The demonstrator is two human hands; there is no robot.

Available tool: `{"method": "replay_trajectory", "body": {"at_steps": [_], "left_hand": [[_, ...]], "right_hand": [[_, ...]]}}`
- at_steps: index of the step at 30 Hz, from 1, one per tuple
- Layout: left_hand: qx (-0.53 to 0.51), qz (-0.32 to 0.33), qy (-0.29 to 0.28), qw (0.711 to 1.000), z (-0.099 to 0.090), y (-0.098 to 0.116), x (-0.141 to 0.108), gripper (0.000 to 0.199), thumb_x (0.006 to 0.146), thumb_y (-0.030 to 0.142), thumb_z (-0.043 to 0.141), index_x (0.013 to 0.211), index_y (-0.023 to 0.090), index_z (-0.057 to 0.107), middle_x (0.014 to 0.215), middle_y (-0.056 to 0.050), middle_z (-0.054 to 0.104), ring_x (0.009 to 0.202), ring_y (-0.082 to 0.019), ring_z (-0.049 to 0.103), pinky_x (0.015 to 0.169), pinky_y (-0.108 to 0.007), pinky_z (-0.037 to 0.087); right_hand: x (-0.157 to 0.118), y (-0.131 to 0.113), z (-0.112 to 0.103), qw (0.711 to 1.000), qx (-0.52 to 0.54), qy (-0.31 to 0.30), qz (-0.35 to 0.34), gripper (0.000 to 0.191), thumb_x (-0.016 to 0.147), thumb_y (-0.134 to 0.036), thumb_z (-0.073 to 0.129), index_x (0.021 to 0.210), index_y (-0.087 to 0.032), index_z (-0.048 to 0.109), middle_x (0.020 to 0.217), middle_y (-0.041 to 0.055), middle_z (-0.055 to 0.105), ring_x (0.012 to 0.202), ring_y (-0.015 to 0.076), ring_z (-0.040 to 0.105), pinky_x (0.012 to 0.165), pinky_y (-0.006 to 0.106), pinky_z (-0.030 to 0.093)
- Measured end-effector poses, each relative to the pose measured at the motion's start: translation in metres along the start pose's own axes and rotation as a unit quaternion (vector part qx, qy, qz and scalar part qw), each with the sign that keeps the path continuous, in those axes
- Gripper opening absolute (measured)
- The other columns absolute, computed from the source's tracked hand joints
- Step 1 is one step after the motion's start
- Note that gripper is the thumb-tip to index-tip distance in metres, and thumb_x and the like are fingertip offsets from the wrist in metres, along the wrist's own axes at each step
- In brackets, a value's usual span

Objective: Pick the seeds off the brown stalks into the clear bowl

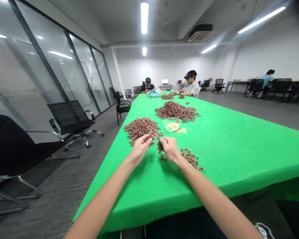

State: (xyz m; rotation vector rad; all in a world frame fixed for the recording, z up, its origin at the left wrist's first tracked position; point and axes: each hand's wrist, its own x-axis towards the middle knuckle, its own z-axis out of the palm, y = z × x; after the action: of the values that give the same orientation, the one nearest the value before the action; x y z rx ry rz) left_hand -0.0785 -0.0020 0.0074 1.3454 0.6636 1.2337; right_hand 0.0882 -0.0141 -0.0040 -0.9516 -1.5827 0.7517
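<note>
My right hand (169, 148) is closed round the dark handle of a small metal-tipped hand tool (160, 143); scissors or pliers, I cannot tell which. Its tip points up and left, towards the fingertips of my left hand (141, 148). Those fingers are pinched together, and whatever is between them is too small to make out. Just beyond my left hand lies a heap of reddish-brown, knobbly, twisted pieces (141, 128). A smaller pile of similar pieces (190, 158) lies beside my right wrist. Past the tool stands a clear plastic bowl (167, 124) holding pale yellow bits.
Loose pale bits (182, 130) lie right of the bowl. Farther back on the green cloth (229, 142) are a big brown heap (176, 111) and a blue bag (153, 94). Two people sit at the table's far part. Black chairs (69, 116) stand along the left.
</note>
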Motion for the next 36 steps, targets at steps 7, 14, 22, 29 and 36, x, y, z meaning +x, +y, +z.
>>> {"method": "replay_trajectory", "body": {"at_steps": [7,14,22,29,36], "left_hand": [[0.008,0.005,0.029,1.000,-0.004,-0.009,0.002,0.030,0.083,0.033,0.071,0.106,0.015,0.065,0.115,-0.011,0.068,0.108,-0.021,0.062,0.094,-0.033,0.046],[-0.005,0.004,0.012,1.000,0.001,-0.008,0.001,0.035,0.084,0.037,0.071,0.108,0.013,0.062,0.116,-0.014,0.069,0.112,-0.025,0.064,0.101,-0.042,0.045],[0.002,-0.006,0.008,1.000,0.005,-0.003,-0.002,0.034,0.085,0.036,0.070,0.107,0.013,0.059,0.114,-0.014,0.070,0.110,-0.025,0.065,0.099,-0.043,0.049],[-0.007,-0.019,0.022,1.000,0.009,0.000,-0.005,0.035,0.083,0.035,0.073,0.105,0.013,0.058,0.109,-0.012,0.072,0.106,-0.024,0.067,0.099,-0.043,0.050],[-0.002,-0.024,0.046,0.999,0.008,-0.002,-0.005,0.034,0.079,0.037,0.076,0.098,0.012,0.063,0.105,-0.011,0.072,0.100,-0.023,0.069,0.092,-0.039,0.054]], "right_hand": [[-0.002,0.005,0.004,0.999,-0.047,-0.017,-0.001,0.037,0.092,-0.034,0.040,0.066,-0.017,0.059,0.055,0.0005,0.062,0.045,0.0106,0.060,0.051,0.020,0.043],[-0.003,0.003,0.007,0.994,-0.106,-0.005,-0.019,0.037,0.093,-0.031,0.039,0.064,-0.018,0.058,0.055,0.0012,0.062,0.047,0.0110,0.056,0.054,0.022,0.039],[-0.002,0.004,0.007,0.988,-0.151,-0.008,-0.040,0.040,0.096,-0.031,0.038,0.063,-0.018,0.058,0.055,0.0015,0.061,0.051,0.0116,0.054,0.058,0.022,0.036],[-0.001,0.004,0.006,0.983,-0.176,0.002,-0.048,0.040,0.095,-0.030,0.039,0.060,-0.018,0.056,0.055,0.0013,0.059,0.052,0.0114,0.052,0.059,0.023,0.034],[0.000,0.006,0.008,0.979,-0.201,0.019,-0.035,0.039,0.094,-0.033,0.039,0.062,-0.018,0.055,0.054,-0.0001,0.054,0.051,0.0107,0.045,0.055,0.024,0.029]]}}
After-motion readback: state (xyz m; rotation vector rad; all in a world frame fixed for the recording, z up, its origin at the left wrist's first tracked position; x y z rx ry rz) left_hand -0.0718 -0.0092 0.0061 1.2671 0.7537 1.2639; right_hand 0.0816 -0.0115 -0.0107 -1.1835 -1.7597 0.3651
